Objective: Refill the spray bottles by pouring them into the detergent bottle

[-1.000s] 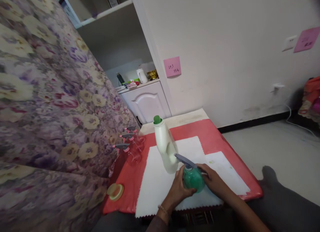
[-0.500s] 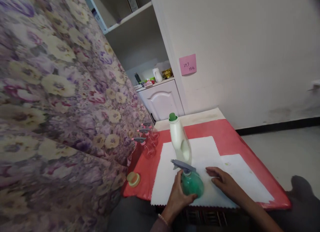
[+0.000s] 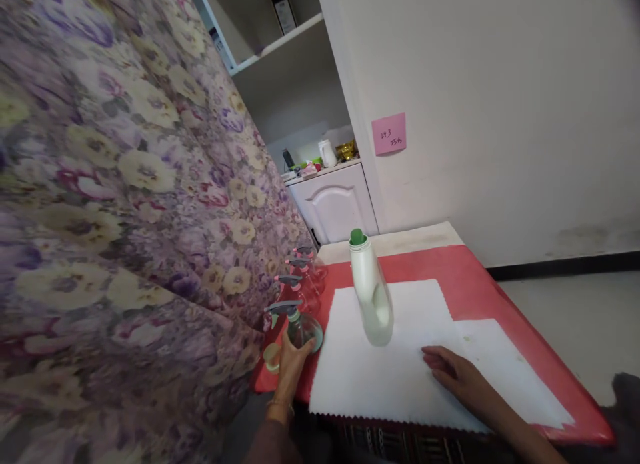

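Observation:
My left hand [image 3: 290,367] is wrapped round a round green spray bottle [image 3: 300,327] with a grey trigger head, at the left edge of the red table [image 3: 465,284], beside a floral curtain. Three pink spray bottles [image 3: 300,287] stand in a row just behind it. A small yellow-green lid [image 3: 271,357] lies next to my left hand. My right hand [image 3: 457,377] rests flat, fingers stretched, on the white cloth [image 3: 400,371]. A white jug with a green cap [image 3: 370,291] stands on the cloth between my hands, nearer the far side.
A purple floral curtain [image 3: 125,204] fills the left side. A white cabinet [image 3: 335,204] with small items on top stands behind the table. A pink note [image 3: 389,133] is stuck on the wall. Grey floor [image 3: 575,304] lies to the right.
My left hand has carried the green spray bottle from the middle of the cloth leftward to the table's left edge. My right hand let go of it and lies flat on the cloth.

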`<move>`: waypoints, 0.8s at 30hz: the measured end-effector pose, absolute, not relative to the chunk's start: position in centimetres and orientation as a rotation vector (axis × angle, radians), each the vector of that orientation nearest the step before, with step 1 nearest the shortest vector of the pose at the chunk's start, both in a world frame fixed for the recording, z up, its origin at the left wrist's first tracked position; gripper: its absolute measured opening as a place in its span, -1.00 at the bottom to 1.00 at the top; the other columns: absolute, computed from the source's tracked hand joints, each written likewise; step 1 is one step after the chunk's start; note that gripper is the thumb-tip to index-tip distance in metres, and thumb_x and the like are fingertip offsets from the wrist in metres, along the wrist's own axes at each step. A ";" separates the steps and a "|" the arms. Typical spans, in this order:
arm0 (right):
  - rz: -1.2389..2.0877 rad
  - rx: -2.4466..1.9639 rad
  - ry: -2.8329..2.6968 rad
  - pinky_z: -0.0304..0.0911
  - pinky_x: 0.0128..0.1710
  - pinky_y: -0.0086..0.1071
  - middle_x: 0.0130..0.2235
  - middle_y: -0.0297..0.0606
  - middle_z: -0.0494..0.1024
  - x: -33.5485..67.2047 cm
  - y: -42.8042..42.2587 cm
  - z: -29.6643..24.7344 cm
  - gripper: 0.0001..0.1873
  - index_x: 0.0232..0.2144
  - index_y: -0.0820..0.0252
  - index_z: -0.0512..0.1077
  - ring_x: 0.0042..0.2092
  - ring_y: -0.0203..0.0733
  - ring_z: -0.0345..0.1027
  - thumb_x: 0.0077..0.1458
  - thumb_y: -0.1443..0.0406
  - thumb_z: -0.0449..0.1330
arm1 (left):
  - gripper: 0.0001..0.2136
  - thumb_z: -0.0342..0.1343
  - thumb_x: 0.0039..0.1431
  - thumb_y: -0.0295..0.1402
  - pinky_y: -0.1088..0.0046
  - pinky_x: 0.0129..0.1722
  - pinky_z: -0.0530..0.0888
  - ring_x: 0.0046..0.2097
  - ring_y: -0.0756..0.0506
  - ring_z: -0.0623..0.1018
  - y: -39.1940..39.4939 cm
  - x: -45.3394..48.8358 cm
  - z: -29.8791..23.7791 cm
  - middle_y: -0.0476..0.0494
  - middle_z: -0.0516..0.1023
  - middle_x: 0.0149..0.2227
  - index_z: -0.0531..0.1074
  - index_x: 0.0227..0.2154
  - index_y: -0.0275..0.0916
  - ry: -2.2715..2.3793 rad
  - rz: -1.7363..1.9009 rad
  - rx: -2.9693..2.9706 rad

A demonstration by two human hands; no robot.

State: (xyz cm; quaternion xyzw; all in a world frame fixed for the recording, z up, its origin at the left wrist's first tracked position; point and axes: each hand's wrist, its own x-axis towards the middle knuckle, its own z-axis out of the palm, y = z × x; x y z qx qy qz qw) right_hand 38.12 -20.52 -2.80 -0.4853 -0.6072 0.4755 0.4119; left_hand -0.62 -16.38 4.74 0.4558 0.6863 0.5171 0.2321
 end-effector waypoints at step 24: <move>1.216 -1.242 -1.547 0.38 0.07 -0.11 -0.09 -0.08 0.66 37.0 -21.3 -2.9 -0.52 -0.05 0.17 0.48 -0.02 0.05 0.52 0.00 0.09 0.16 | -0.32 0.26 -0.03 -0.40 0.15 0.28 0.21 0.23 -0.25 0.37 -14.0 -3.4 3.2 -0.28 0.42 0.16 0.14 0.17 -0.20 2.055 1.311 1.283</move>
